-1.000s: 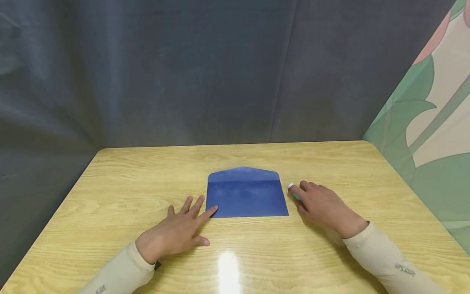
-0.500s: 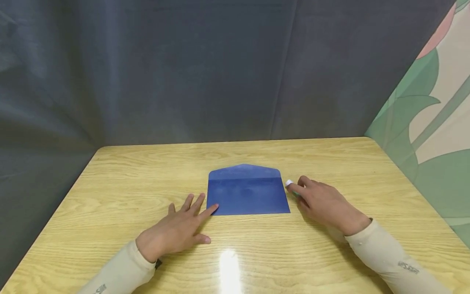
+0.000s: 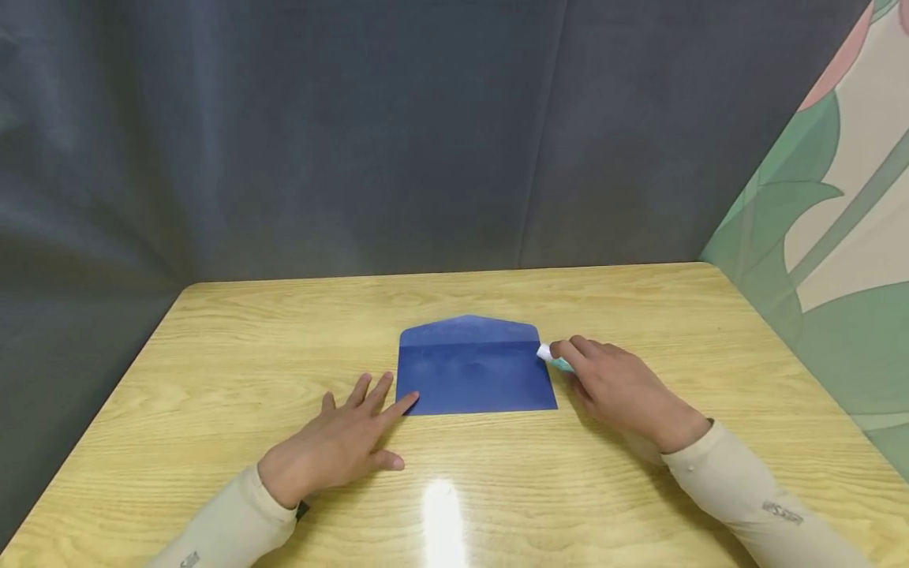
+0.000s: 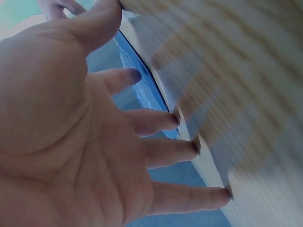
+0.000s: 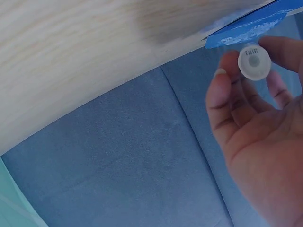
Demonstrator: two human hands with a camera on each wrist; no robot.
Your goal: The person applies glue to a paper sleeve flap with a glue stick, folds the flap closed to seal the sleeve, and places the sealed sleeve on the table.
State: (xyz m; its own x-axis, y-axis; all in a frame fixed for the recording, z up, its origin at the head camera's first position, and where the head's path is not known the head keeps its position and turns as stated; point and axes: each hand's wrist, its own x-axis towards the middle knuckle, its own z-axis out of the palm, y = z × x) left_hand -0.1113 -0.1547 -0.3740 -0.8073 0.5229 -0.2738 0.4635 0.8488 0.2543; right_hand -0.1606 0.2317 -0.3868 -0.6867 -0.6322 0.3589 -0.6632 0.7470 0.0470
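Observation:
A blue envelope lies on the table with its pointed flap unfolded away from me. My left hand is spread flat, its index fingertip on the envelope's lower left corner and its other fingers on the wood. With my right hand I grip a slim white-and-green glue stick, its white end over the envelope's right edge near the flap fold. In the right wrist view the round white base of the glue stick faces the camera between thumb and fingers. Whitish streaks mark the envelope there.
The wooden table ends at a dark cloth behind and at the left. A curtain with green and pink leaf shapes hangs at the right. Light reflects off the table's front.
My right hand has moved slightly left with the glue stick, whose white end went from beside the envelope to over its right edge. The left hand stays in place.

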